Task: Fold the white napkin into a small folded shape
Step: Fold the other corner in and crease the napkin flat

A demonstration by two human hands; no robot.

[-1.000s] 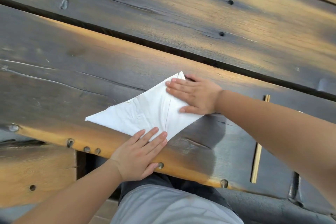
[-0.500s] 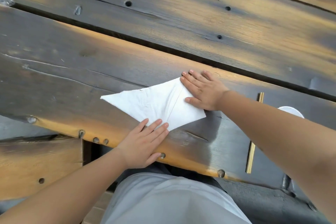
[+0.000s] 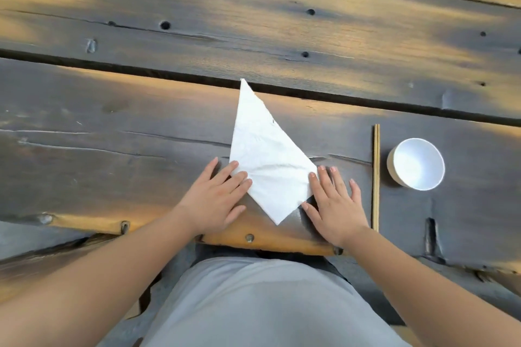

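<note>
The white napkin (image 3: 265, 158) lies flat on the dark wooden table (image 3: 141, 135), folded into a kite-like shape with a long point aimed away from me and a short point toward me. My left hand (image 3: 217, 200) rests flat, fingers spread, its fingertips on the napkin's left corner. Flat on the table at the other side is my right hand (image 3: 334, 205), fingertips touching the napkin's right edge. Neither hand grips anything.
A pair of wooden chopsticks (image 3: 376, 177) lies lengthwise just right of my right hand. A small white bowl (image 3: 416, 163) stands beyond them. A dark gap (image 3: 141, 72) between planks runs across behind the napkin. The table's near edge (image 3: 267, 242) is close to my lap.
The napkin has been turned so its long point faces away instead of left. My right hand came from the far corner to the right edge; the view shifted, showing the bowl.
</note>
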